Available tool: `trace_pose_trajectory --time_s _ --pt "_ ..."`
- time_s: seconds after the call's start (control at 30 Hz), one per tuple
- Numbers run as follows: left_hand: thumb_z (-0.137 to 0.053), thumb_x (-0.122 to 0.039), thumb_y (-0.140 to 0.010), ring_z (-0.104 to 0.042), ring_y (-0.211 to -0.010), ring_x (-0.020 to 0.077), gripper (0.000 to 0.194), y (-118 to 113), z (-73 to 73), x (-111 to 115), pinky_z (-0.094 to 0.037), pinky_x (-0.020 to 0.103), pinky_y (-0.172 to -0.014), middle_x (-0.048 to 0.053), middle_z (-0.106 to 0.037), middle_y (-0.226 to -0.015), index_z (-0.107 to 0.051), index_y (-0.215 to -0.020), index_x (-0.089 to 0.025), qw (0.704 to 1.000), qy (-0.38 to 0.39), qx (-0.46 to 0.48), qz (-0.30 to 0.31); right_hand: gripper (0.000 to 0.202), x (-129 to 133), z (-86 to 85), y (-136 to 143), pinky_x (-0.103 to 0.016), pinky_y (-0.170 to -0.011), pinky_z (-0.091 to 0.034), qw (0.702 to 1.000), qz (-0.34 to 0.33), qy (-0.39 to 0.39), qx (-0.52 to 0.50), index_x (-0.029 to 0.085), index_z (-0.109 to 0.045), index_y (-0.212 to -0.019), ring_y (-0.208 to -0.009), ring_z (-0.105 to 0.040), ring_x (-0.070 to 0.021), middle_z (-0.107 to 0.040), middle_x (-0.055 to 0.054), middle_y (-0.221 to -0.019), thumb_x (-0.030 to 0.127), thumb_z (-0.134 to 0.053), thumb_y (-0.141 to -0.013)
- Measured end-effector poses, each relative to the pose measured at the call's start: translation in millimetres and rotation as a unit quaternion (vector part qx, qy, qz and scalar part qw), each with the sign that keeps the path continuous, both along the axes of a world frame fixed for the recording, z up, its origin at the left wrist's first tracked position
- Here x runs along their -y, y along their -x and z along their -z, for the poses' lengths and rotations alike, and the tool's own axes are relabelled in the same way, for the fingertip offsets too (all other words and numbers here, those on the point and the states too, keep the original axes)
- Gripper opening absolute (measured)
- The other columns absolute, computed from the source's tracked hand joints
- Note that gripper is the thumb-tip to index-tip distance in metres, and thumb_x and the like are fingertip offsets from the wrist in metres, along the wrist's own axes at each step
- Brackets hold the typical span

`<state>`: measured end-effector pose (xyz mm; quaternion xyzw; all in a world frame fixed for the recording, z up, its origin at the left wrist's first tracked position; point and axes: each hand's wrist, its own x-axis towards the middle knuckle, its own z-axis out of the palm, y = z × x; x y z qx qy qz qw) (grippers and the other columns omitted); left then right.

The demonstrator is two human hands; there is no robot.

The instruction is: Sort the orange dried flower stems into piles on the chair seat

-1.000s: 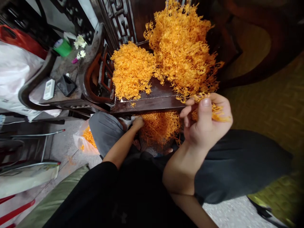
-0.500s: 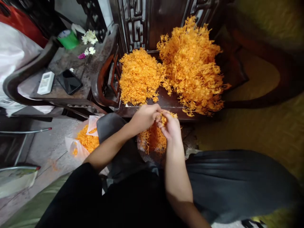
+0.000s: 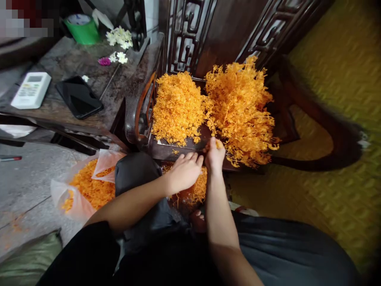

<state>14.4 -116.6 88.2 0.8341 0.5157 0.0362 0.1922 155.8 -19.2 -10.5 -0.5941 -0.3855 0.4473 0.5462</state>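
A lower heap of orange blossoms (image 3: 178, 107) and a taller, looser heap of orange flower sprigs (image 3: 239, 111) lie side by side on the dark wooden seat (image 3: 172, 150). In front of the seat's edge my left hand (image 3: 186, 171) is spread, palm down, with nothing visible in it. Just right of it, my right hand (image 3: 214, 155) is closed around small orange flowers, partly hidden by the fingers. Below both hands, orange stems and bits (image 3: 198, 188) fill a container between my knees, mostly covered by my left hand.
A plastic bag of orange petals (image 3: 92, 186) sits on the floor at left. The side table (image 3: 86, 127) bears a white remote (image 3: 32, 90), a black phone (image 3: 79, 97), green tape (image 3: 83, 29) and white flowers (image 3: 119, 37). A curved chair arm (image 3: 324, 115) is at right.
My hands have moved apart; my left hand has opened and lowered, palm down. The right hand has closed around the flowers. The camera view has shifted toward the left table.
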Motion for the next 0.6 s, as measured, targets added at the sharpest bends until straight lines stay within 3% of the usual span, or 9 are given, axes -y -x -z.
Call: trace_pose_trajectory --time_s 0.1,0.2,0.3,0.37,0.5,0.6 --pt "-0.055 -0.027 -0.098 -0.061 -0.120 0.0354 0.046 0.2 11.5 2.5 -0.048 0.045 -0.097 0.027 -0.065 -0.133 -0.060 -0.138 -0.004 0.984 0.130 -0.087 -0.081 0.050 -25.3 9.1 8.1 -0.033 -0.099 -0.049 0.992 -0.012 -0.050 0.114 0.020 -0.061 -0.104 -0.098 -0.062 -0.0161 -0.063 -0.003 -0.102 0.066 -0.064 -0.086" --pt "-0.063 -0.026 -0.093 -0.059 -0.123 0.0370 0.040 3.4 19.2 -9.5 -0.048 0.045 -0.097 0.026 -0.063 -0.135 -0.069 -0.128 -0.008 0.972 0.180 -0.113 -0.100 0.050 -40.5 16.4 19.2 -0.036 -0.119 -0.035 0.977 -0.054 -0.068 0.196 0.018 -0.066 -0.116 -0.129 -0.053 -0.0203 -0.060 -0.012 -0.130 0.061 -0.051 -0.096" --pt "-0.066 -0.029 -0.092 -0.051 -0.134 0.0393 0.042 8.6 22.3 -28.1 -0.046 0.047 -0.103 0.024 -0.055 -0.147 -0.070 -0.129 -0.010 0.970 0.180 -0.118 -0.112 0.060 -46.6 22.6 32.8 -0.038 -0.123 -0.030 0.965 -0.079 -0.065 0.240 0.017 -0.061 -0.135 -0.145 -0.043 -0.0201 -0.048 -0.015 -0.153 0.056 -0.026 -0.105" --pt "-0.066 -0.031 -0.092 -0.047 -0.138 0.0395 0.047 12.0 23.0 -39.2 -0.044 0.048 -0.107 0.024 -0.050 -0.153 -0.068 -0.133 -0.009 0.968 0.181 -0.122 -0.122 0.065 -46.7 26.0 43.5 -0.038 -0.124 -0.030 0.962 -0.087 -0.061 0.252 0.017 -0.057 -0.142 -0.148 -0.041 -0.0195 -0.045 -0.015 -0.157 0.053 -0.017 -0.106" --pt "-0.066 -0.038 -0.093 -0.044 -0.143 0.0403 0.059 20.2 22.4 -52.1 -0.042 0.050 -0.112 0.026 -0.048 -0.155 -0.060 -0.141 -0.005 0.965 0.187 -0.124 -0.137 0.070 -40.9 31.9 69.0 -0.038 -0.125 -0.028 0.963 -0.080 -0.052 0.253 0.012 -0.056 -0.144 -0.145 -0.044 -0.0207 -0.051 -0.017 -0.151 0.053 -0.013 -0.105" --pt "-0.068 -0.039 -0.091 -0.041 -0.146 0.0406 0.061 30.4 20.5 -55.7 -0.041 0.051 -0.115 0.025 -0.046 -0.158 -0.059 -0.144 -0.008 0.962 0.197 -0.126 -0.141 0.073 -37.3 36.9 91.4 -0.040 -0.128 -0.024 0.967 -0.080 -0.038 0.240 0.013 -0.049 -0.151 -0.150 -0.038 -0.0219 -0.042 -0.018 -0.157 0.056 -0.012 -0.104"
